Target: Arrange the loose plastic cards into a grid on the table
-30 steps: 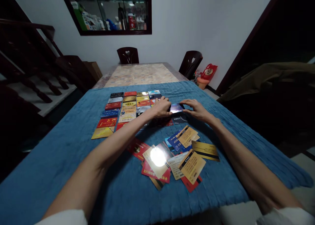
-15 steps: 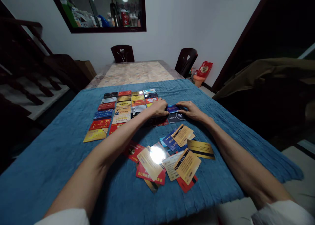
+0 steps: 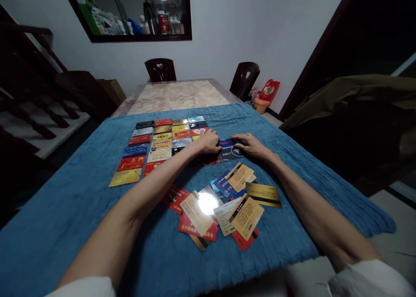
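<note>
A dark blue card (image 3: 226, 143) lies on the blue cloth (image 3: 81, 175), its short ends between my two hands. My left hand (image 3: 209, 141) has curled fingers at the card's left end, and its wrist covers part of the laid-out cards. At the right end, my right hand (image 3: 251, 146) pinches with bent fingers and thumb. Just below, a dark grey card (image 3: 232, 153) with a pale round emblem touches the blue one. Columns of overlapping cards (image 3: 162, 142) spread to the left. Nearer me is a loose heap of cards (image 3: 224, 214), including a gold card (image 3: 263, 194) with a black stripe.
The cloth covers the near part of a long table, whose patterned top (image 3: 177, 93) shows beyond. Two dark chairs (image 3: 160, 70) (image 3: 244, 79) stand at the far end. A red bag (image 3: 269, 90) sits on the floor at the right; a stair railing (image 3: 29, 104) runs along the left.
The view has shifted very slightly. Both hands stay at the ends of the dark blue card, and the cards keep their places.
</note>
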A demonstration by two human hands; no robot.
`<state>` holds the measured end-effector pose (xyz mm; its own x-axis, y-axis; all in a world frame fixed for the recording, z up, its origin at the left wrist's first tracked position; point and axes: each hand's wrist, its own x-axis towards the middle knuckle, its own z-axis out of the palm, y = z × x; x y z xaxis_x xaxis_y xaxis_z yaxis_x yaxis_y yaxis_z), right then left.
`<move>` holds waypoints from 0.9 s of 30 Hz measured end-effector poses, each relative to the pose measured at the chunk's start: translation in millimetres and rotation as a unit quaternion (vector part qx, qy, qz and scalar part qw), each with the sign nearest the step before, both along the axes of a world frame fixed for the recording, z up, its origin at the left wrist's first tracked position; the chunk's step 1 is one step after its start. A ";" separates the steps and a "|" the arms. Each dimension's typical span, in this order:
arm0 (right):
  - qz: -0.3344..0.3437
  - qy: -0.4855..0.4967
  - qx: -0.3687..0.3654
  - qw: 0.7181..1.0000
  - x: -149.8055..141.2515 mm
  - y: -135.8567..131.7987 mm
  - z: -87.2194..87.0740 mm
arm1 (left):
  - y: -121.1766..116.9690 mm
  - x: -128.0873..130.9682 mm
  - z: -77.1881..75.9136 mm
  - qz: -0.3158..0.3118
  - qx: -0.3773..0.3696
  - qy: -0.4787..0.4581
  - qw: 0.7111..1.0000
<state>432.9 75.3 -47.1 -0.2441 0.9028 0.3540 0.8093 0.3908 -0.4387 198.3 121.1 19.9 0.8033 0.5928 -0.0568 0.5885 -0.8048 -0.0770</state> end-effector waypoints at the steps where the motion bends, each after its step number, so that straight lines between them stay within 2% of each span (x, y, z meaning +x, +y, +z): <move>1: -0.002 0.002 0.001 1.000 -0.4 0.1 -0.2 | 0.2 0.1 -0.7 0.000 0.002 -0.001 1.000; 14: -0.013 0.002 0.008 1.000 -5.1 -0.3 -0.4 | -9.0 0.5 -1.5 -0.015 0.043 0.010 0.999; 18: -0.013 0.013 0.012 1.000 -6.7 -3.9 2.5 | -16.8 -1.8 1.9 -0.005 0.063 -0.016 0.998; 22: -0.028 0.027 0.038 0.999 -8.4 -11.2 8.1 | -30.7 -7.0 7.2 -0.016 0.076 -0.058 0.995; 27: -0.031 0.031 0.069 0.997 -12.1 -23.6 19.2 | -62.1 -15.1 11.5 -0.035 0.042 -0.109 0.993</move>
